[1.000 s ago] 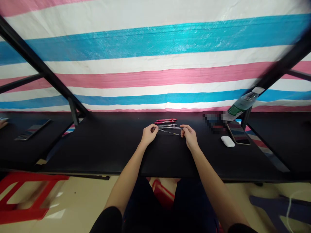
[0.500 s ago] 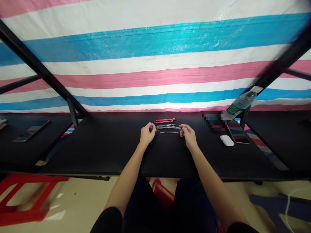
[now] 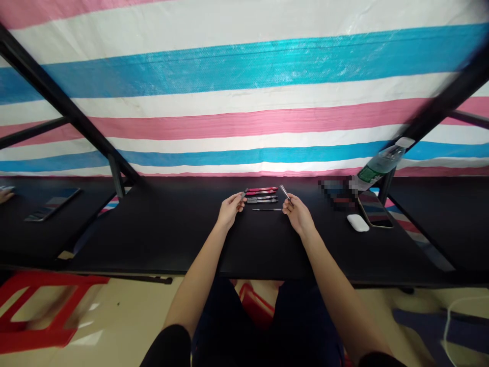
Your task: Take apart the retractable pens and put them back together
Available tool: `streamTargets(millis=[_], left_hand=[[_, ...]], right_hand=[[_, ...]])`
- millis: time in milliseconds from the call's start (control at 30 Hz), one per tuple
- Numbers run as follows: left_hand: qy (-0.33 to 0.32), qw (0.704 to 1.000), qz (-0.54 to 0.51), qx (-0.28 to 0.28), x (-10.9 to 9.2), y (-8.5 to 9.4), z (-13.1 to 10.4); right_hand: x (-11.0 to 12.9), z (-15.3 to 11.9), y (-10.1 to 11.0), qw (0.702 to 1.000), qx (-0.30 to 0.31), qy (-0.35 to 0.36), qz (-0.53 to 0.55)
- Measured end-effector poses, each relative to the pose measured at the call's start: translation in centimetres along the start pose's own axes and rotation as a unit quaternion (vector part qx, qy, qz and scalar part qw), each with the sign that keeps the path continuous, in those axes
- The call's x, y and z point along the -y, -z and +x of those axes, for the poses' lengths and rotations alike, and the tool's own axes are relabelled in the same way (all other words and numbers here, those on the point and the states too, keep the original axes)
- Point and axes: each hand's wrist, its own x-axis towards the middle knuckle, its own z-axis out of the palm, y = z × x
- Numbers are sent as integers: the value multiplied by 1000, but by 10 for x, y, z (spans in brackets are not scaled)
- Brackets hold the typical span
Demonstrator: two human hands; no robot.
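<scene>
Work with separated parts, seemingly.
Left hand (image 3: 228, 211) pinches a small dark piece (image 3: 243, 193), right hand (image 3: 300, 216) a slim silvery-clear tube (image 3: 283, 191); thin dark refill (image 3: 266, 209) lies between on black tabletop (image 3: 153, 229), any pickup needing freed fingertips.

pixelated patch (image 3: 338, 192): contents hidden | far-left hand (image 3: 5, 195): cut off by edge | 2 held pen parts (image 3: 284, 193): finger-covered, fine detail too small

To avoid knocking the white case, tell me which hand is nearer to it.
Right. The right hand is to the left of the white case; the left hand is farther left, beyond the pens.
</scene>
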Motion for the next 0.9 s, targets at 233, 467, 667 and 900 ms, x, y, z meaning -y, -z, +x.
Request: streamTargets(millis=[233, 467, 667, 900], left_hand=[[59, 996, -56, 31, -2, -2, -2], [74, 993, -88, 30, -3, -4, -1], [75, 993, -84, 31, -3, -4, -2], [103, 990, -78, 49, -6, -6, -5]], right_hand=[[3, 0, -1, 999, 20, -23, -10], [6, -3, -4, 998, 38, -50, 12], [4, -1, -3, 998, 46, -50, -3], [3, 0, -3, 997, 32, -68, 33]])
